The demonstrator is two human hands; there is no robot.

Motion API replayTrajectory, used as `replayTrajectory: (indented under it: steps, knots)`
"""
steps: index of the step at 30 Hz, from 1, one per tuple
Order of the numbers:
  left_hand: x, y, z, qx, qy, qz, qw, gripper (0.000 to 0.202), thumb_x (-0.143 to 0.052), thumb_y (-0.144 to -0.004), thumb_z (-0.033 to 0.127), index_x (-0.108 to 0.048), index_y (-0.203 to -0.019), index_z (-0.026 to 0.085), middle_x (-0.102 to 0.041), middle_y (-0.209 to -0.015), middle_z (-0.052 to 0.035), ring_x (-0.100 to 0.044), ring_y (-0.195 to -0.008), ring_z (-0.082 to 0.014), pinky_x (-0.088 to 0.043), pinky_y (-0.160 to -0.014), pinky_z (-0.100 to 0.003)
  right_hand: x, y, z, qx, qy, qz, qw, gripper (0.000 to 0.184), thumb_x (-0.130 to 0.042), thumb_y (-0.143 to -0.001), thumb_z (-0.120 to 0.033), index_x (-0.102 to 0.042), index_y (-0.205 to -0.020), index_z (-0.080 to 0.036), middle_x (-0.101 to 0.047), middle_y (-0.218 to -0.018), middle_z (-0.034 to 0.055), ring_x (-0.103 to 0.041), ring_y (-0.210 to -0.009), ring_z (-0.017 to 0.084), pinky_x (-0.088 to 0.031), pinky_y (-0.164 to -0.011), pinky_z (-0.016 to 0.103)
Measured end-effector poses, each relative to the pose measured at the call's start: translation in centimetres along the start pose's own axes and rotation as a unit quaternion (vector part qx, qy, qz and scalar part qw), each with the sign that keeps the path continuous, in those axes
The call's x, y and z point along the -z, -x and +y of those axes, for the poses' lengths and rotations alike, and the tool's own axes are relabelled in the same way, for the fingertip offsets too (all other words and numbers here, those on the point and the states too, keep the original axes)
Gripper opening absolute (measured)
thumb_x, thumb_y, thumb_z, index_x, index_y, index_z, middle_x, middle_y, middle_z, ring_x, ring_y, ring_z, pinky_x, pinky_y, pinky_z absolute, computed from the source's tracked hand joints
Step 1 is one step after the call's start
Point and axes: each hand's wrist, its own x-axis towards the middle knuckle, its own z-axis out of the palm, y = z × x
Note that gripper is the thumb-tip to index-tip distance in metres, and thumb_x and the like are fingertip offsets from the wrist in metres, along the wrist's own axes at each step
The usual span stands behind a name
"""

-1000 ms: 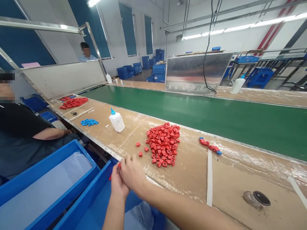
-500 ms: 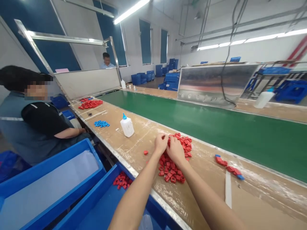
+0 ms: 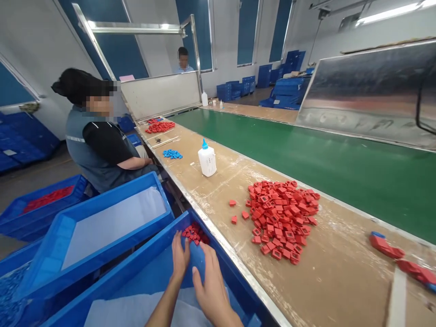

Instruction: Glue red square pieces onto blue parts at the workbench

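Observation:
Both my hands are down in the blue bin (image 3: pixel 134 277) by the table edge. My left hand (image 3: pixel 180 255) is open, fingers stretched out, beside a small heap of red plastic pieces (image 3: pixel 195 234) in the bin's far corner. Facing it, my right hand (image 3: pixel 211 284) is also open, thumb apart, its fingertips near the same heap. Between the palms only the blue bin floor shows. On the brown tabletop lies a larger pile of small red block-like pieces (image 3: pixel 282 215), with a few loose red pieces (image 3: pixel 234 220) to its left.
A white bottle with a blue cap (image 3: pixel 207 160) stands on the table; blue pieces (image 3: pixel 172 154) lie beyond. A green conveyor belt (image 3: pixel 272 145) runs along the far side. Red-and-blue parts (image 3: pixel 386 246) lie at right. A co-worker (image 3: pixel 102 136) sits at left beside another blue bin (image 3: pixel 116 240).
My hands have left the red pile on the table and moved down and left into the blue bin, opening. The view has turned left.

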Motion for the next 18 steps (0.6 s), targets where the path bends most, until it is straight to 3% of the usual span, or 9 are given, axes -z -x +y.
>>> replayTrajectory:
  steps: [2,3,6,8,12,18]
  knots:
    - [-1.8,0.5,-2.4,-0.013,-0.038,-0.028,0.999,0.045,-0.045,-0.089,0.038,-0.056,-0.126,0.015,-0.055,-0.135,-0.0177,-0.044,-0.133,-0.0335,-0.032,-0.113,-0.058,-5.0,-0.1,4.0,-0.14,0.06,0.011,0.988,0.063,-0.043,-0.084,-0.019,-0.035,-0.145,-0.006,-0.045,-0.143,0.0207,-0.044,-0.134,0.028,-0.041,-0.109,0.045]
    - [-2.7,0.6,-3.0,-0.02,-0.057,-0.038,0.997,0.046,-0.045,-0.089,0.038,-0.056,-0.128,0.016,-0.053,-0.137,-0.0166,-0.043,-0.134,-0.0323,-0.032,-0.114,-0.056,-6.9,-0.5,6.1,-0.171,0.068,0.012,0.983,0.065,-0.042,-0.083,-0.019,-0.034,-0.145,-0.001,-0.046,-0.141,0.0255,-0.047,-0.131,0.032,-0.042,-0.107,0.049]
    - [-5.1,0.1,-3.6,-0.031,-0.113,-0.049,0.992,0.049,-0.044,-0.09,0.037,-0.054,-0.134,0.016,-0.043,-0.146,-0.018,-0.034,-0.139,-0.0343,-0.03,-0.114,-0.057,-10.4,-1.8,11.2,-0.193,0.066,0.01,0.979,0.061,-0.039,-0.082,-0.021,-0.042,-0.14,-0.002,-0.054,-0.135,0.0243,-0.049,-0.13,0.031,-0.043,-0.106,0.047]
    - [-6.0,-0.5,-3.7,-0.03,-0.147,-0.048,0.987,0.05,-0.043,-0.091,0.036,-0.053,-0.136,0.017,-0.038,-0.148,-0.0191,-0.031,-0.139,-0.0373,-0.031,-0.111,-0.059,-11.8,-2.1,13.3,-0.2,0.062,0.017,0.978,0.057,-0.036,-0.084,-0.025,-0.048,-0.136,-0.005,-0.055,-0.135,0.0224,-0.049,-0.131,0.03,-0.041,-0.108,0.046]
    - [-6.9,-2.1,-4.0,-0.039,-0.197,-0.061,0.978,0.052,-0.046,-0.09,0.041,-0.049,-0.14,0.023,-0.048,-0.142,-0.0155,-0.04,-0.127,-0.0397,-0.035,-0.104,-0.062,-14.2,-1.9,15.0,-0.218,0.059,0.046,0.973,0.059,-0.027,-0.089,-0.037,-0.052,-0.129,-0.001,-0.054,-0.133,0.028,-0.051,-0.128,0.036,-0.039,-0.107,0.054]
    - [-7.2,-3.3,-4.6,-0.06,-0.214,-0.077,0.972,0.051,-0.043,-0.091,0.041,-0.051,-0.137,0.02,-0.054,-0.136,-0.0146,-0.043,-0.119,-0.0408,-0.032,-0.102,-0.066,-16.2,-3.0,15.8,-0.2,0.042,0.091,0.975,0.059,-0.029,-0.09,-0.041,-0.053,-0.128,-0.003,-0.054,-0.134,0.0269,-0.041,-0.136,0.034,-0.033,-0.112,0.054]
